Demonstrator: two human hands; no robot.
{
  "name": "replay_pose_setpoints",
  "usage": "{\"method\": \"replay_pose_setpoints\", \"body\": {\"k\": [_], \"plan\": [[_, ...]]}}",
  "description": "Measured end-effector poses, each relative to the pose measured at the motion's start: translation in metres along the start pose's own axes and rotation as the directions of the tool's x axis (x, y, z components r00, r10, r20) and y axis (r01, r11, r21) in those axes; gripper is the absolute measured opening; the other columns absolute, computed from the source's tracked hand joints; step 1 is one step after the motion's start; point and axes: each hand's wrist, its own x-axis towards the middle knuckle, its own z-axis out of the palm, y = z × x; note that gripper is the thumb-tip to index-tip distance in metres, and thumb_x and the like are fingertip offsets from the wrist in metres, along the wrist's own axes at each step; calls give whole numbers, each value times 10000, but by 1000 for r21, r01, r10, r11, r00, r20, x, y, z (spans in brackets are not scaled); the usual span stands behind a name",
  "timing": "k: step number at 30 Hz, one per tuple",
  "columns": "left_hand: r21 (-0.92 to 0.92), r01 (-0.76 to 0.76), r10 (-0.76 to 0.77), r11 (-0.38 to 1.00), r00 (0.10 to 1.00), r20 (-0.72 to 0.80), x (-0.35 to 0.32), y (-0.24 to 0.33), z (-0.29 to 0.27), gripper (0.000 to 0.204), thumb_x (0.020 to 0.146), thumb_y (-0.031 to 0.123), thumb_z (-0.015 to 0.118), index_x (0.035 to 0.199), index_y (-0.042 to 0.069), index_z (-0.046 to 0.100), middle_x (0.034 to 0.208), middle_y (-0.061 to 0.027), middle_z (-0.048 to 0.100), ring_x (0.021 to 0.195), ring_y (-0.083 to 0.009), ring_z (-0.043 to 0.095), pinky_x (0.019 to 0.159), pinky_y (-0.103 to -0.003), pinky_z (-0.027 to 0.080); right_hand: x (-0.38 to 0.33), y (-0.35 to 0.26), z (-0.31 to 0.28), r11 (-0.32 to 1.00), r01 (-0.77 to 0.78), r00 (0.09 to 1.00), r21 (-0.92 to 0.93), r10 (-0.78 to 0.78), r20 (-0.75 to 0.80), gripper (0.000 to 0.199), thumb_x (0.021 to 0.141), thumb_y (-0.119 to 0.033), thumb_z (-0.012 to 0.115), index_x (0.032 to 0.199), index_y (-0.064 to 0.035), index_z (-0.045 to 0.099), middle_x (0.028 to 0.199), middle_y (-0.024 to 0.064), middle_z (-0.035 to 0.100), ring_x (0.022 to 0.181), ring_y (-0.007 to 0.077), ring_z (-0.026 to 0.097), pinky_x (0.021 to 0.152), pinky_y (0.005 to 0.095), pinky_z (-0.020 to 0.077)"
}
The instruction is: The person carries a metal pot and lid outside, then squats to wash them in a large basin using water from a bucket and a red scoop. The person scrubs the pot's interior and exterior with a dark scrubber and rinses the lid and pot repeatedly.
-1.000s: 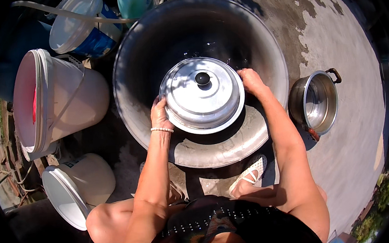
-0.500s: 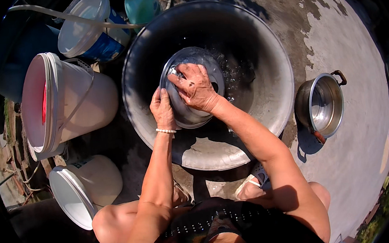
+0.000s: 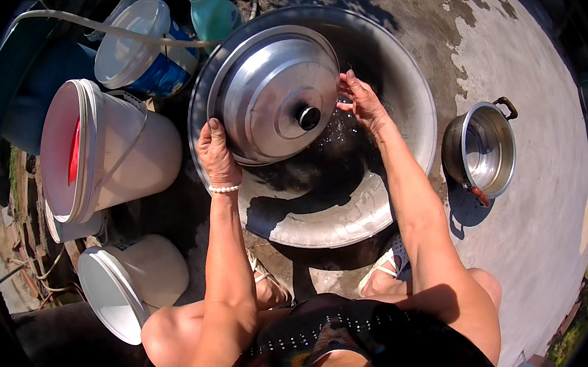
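Observation:
A round silver metal pot lid (image 3: pixel 267 74) with a dark knob is tilted up over the wide metal basin (image 3: pixel 404 167). My left hand (image 3: pixel 218 159), with a white bead bracelet at its wrist, grips the lid's lower left rim, thumb on top and fingers mostly hidden beneath. My right hand (image 3: pixel 364 102) is beside the right rim, its fingers apart and slightly bent. Its fingertips are close to the edge; whether they touch it I cannot tell. Dark, glinting water lies in the basin under the lid.
A two-handled metal pot (image 3: pixel 487 156) stands on the concrete at the right. Left of the basin are a large white bucket (image 3: pixel 130 152), a smaller one (image 3: pixel 155 272) and a blue-labelled bucket (image 3: pixel 150 63). A turquoise bottle (image 3: pixel 211 16) and a hose (image 3: pixel 95 25) are at the back.
The lid has come up from low in the basin, with its knob side now in view. My left hand has shifted left with the rim; my right hand has moved off the lid's middle to its right edge.

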Motion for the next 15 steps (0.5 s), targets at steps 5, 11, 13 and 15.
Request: {"method": "replay_pose_setpoints", "body": {"k": [5, 11, 13, 15], "plan": [[-143, 37, -35, 989, 999, 17, 10, 18, 21, 367, 918, 344, 479, 1130, 50, 535, 1044, -76, 610, 936, -189, 584, 844, -321, 467, -18, -61, 34, 878, 144, 971, 456, -213, 104, 385, 899, -343, 517, 1076, -3, 557, 993, 73, 622, 874, 155, 597, 791, 287, 489], [204, 32, -11, 978, 995, -104, 20, 12, 19, 401, 960, 326, 390, 1152, -10, 494, 1101, -59, 549, 979, -131, 503, 877, -262, 392, -23, -98, 42, 907, 380, 917, 184, -395, 52, 298, 936, -241, 461, 1086, 2, 545, 999, 63, 619, 864, 133, 587, 775, 281, 486], [163, 154, -140, 975, 986, -93, 13, 8, 30, 363, 953, 306, 413, 1107, -1, 529, 1032, -29, 578, 929, -106, 503, 836, -251, 398, -35, -109, 35, 884, 421, 897, 202, -439, 53, 289, 944, -221, 439, 1099, 1, 537, 981, 67, 620, 837, 137, 594, 762, 279, 492], [258, -24, 24, 966, 1000, 3, 17, -7, 27, 321, 939, 294, 455, 1053, 19, 574, 956, 4, 597, 879, -66, 492, 790, -227, 404, -29, -110, 22, 907, 400, 913, 135, -407, 28, 320, 944, -239, 440, 1139, 3, 515, 1017, 74, 613, 862, 151, 592, 768, 274, 486]]}}
